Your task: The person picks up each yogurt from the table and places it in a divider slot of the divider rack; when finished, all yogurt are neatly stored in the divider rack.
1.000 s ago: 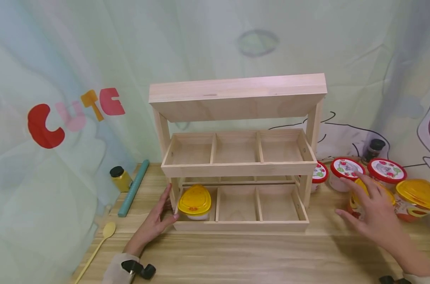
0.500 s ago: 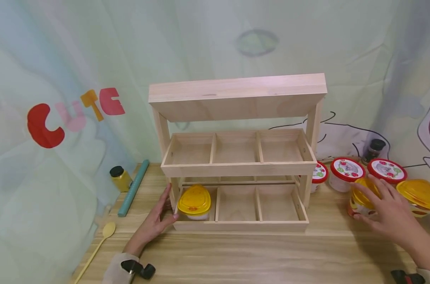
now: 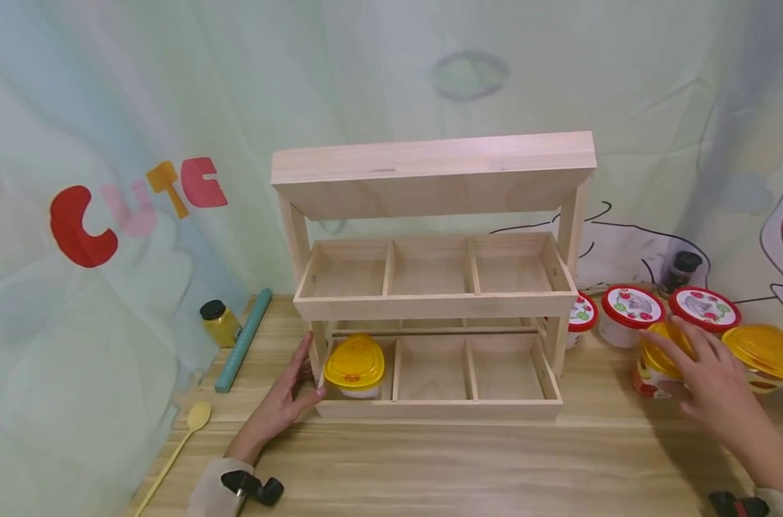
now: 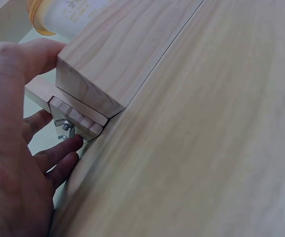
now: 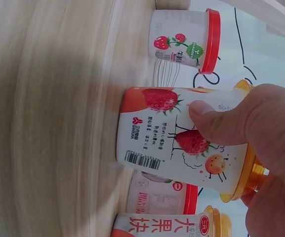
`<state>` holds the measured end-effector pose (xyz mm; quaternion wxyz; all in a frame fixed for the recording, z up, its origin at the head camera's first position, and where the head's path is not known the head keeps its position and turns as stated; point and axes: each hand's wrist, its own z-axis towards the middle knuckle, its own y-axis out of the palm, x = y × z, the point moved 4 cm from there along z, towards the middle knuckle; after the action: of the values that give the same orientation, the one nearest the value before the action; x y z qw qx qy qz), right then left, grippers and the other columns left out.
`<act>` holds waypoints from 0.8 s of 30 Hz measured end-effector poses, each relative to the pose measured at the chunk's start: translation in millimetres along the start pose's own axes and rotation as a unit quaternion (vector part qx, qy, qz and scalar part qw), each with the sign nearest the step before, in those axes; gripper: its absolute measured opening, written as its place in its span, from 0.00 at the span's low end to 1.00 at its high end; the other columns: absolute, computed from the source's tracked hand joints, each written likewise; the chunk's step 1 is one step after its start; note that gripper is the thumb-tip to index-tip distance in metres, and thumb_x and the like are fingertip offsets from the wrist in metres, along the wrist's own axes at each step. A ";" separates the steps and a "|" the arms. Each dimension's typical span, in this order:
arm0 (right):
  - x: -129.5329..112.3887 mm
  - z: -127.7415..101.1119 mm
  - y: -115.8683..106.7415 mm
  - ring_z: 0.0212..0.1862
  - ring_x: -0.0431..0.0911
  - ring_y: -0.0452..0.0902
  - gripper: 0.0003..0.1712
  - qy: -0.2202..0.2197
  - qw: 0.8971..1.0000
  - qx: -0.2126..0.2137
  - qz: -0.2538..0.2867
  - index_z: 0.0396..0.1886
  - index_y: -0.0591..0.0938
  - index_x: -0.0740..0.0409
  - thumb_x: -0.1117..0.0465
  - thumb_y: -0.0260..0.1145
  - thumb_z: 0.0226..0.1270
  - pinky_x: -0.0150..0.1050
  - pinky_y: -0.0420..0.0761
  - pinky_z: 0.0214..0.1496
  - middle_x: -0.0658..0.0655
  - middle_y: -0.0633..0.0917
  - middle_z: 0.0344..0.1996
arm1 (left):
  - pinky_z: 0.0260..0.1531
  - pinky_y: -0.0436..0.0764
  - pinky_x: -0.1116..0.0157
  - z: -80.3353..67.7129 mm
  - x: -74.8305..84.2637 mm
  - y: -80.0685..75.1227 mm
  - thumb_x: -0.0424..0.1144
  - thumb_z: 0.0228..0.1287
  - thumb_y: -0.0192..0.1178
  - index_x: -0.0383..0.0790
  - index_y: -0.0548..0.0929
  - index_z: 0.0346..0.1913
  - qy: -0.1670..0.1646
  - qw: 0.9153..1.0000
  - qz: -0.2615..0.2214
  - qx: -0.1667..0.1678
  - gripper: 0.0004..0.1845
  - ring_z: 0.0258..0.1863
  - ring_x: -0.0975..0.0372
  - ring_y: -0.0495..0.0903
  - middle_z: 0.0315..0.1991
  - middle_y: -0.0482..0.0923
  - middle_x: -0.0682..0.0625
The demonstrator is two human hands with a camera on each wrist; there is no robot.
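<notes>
Underneath, pale wooden tabletop (image 3: 443, 467) meets a cartoon-printed backdrop (image 3: 107, 143).

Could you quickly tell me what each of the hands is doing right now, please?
Left hand: open, fingers resting against the wooden rack at its lower left corner.
Right hand: gripping a yellow-lidded cup.

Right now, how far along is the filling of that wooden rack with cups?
Barely started. One yellow-lidded cup sits in the lower left compartment of the rack; the other five visible slots are bare. The right hand grips a second yellow-lidded cup on the table, while the left hand holds the rack's corner. Three red-lidded cups and another yellow one wait beside it.
</notes>
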<state>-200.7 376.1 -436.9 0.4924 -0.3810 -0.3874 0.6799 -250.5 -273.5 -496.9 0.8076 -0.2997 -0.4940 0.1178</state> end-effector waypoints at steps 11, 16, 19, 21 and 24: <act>-13.2 -4.7 -15.9 0.68 0.80 0.57 0.57 -0.005 0.997 0.050 0.067 0.79 0.70 0.51 0.75 0.82 0.47 0.85 0.47 0.76 0.76 0.64 0.78 | 0.65 0.79 0.68 -0.2 -1.8 -0.6 0.32 0.72 0.66 0.52 0.41 0.90 0.006 1.000 -0.005 0.000 0.55 0.65 0.72 0.77 0.79 0.68 0.30; -26.5 -4.6 -25.3 0.68 0.80 0.58 0.59 -0.006 0.995 0.054 0.083 0.81 0.71 0.50 0.75 0.83 0.46 0.85 0.47 0.76 0.74 0.64 0.79 | 0.65 0.79 0.68 0.0 -2.0 -0.8 0.33 0.72 0.65 0.52 0.40 0.90 0.003 1.000 -0.002 -0.002 0.55 0.66 0.71 0.77 0.79 0.67 0.30; -36.0 -4.3 -29.6 0.69 0.80 0.58 0.60 -0.004 0.995 0.052 0.086 0.81 0.72 0.48 0.74 0.85 0.45 0.87 0.48 0.74 0.74 0.66 0.78 | 0.66 0.78 0.68 0.1 -1.6 -0.9 0.33 0.72 0.66 0.53 0.40 0.90 0.001 1.000 0.000 -0.001 0.55 0.66 0.71 0.77 0.79 0.67 0.30; -42.9 -4.4 -31.3 0.69 0.79 0.57 0.60 -0.004 0.995 0.048 0.089 0.81 0.72 0.47 0.73 0.85 0.45 0.88 0.48 0.73 0.74 0.67 0.77 | 0.66 0.78 0.68 0.0 -1.3 -0.9 0.33 0.72 0.66 0.53 0.41 0.90 0.002 1.000 -0.001 0.000 0.55 0.67 0.70 0.77 0.79 0.68 0.30; -51.7 -4.8 -34.5 0.69 0.78 0.57 0.61 -0.009 0.994 0.047 0.096 0.81 0.72 0.47 0.72 0.86 0.43 0.87 0.47 0.74 0.74 0.69 0.75 | 0.67 0.78 0.68 -0.4 -1.5 -0.7 0.33 0.72 0.66 0.53 0.41 0.90 0.002 1.000 -0.001 0.000 0.55 0.67 0.68 0.78 0.79 0.68 0.30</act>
<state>-171.9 334.3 -400.7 0.4390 -0.3867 -0.3213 0.7446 -250.9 -274.9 -497.7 0.8087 -0.2991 -0.4929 0.1163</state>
